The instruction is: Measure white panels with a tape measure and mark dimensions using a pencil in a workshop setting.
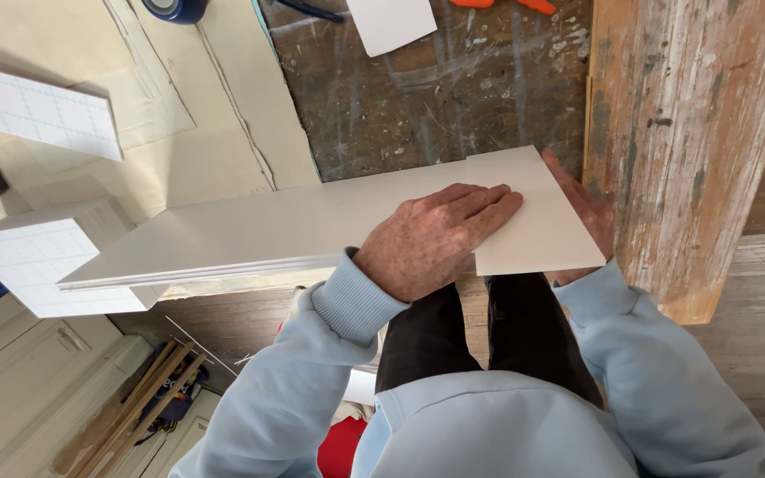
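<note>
A long stack of pale grey boards (250,232) stretches from lower left to upper right across the middle of the head view. My left hand (436,239) lies flat on top of the stack near its right end, fingers together and pointing right. My right hand (588,217) is mostly hidden beneath the right end of the boards, with only its edge showing beside and under them. Both sleeves are light blue.
A gridded white board (46,113) lies on tan paper at upper left, another gridded piece (33,261) at left. A white sheet (391,22) rests on the dark scratched worktop (453,97). A worn wooden post (683,133) stands right. Wooden sticks (143,403) lean lower left.
</note>
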